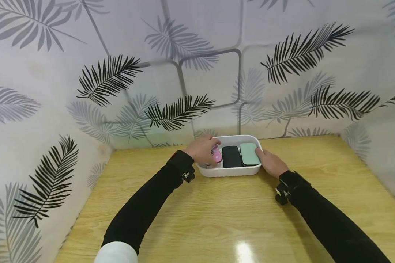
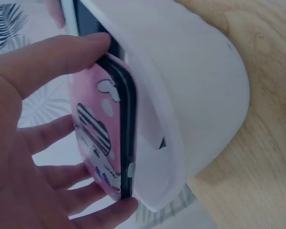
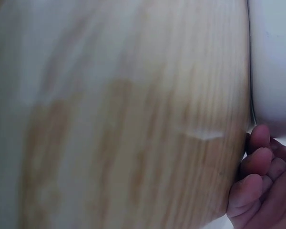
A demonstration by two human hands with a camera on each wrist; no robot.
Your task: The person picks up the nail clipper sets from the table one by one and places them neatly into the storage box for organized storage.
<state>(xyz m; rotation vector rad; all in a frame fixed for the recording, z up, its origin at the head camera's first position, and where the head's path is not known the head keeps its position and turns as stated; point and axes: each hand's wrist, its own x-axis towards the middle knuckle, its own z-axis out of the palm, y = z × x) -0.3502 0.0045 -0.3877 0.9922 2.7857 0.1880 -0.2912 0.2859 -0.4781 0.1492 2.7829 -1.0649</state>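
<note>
My left hand [image 1: 201, 149] holds a flat pink case [image 1: 217, 155] with black edges at the left end of a white plastic bin [image 1: 230, 172]. In the left wrist view, the thumb presses one end of the pink case [image 2: 97, 126], and fingers curl at its other end; white spots and striped shapes decorate its face. Inside the bin lie a black flat case [image 1: 232, 157] and a mint-green one [image 1: 249, 154]. My right hand [image 1: 272, 163] grips the bin's right end, thumb over the rim. Its curled fingertips [image 3: 257, 162] show low beside the bin wall.
The bin stands on a wood-grain table [image 1: 197, 215], near its back edge. Behind and at both sides hangs a pale cloth [image 1: 210, 84] printed with leaves. A bright reflection lies on the table's front part.
</note>
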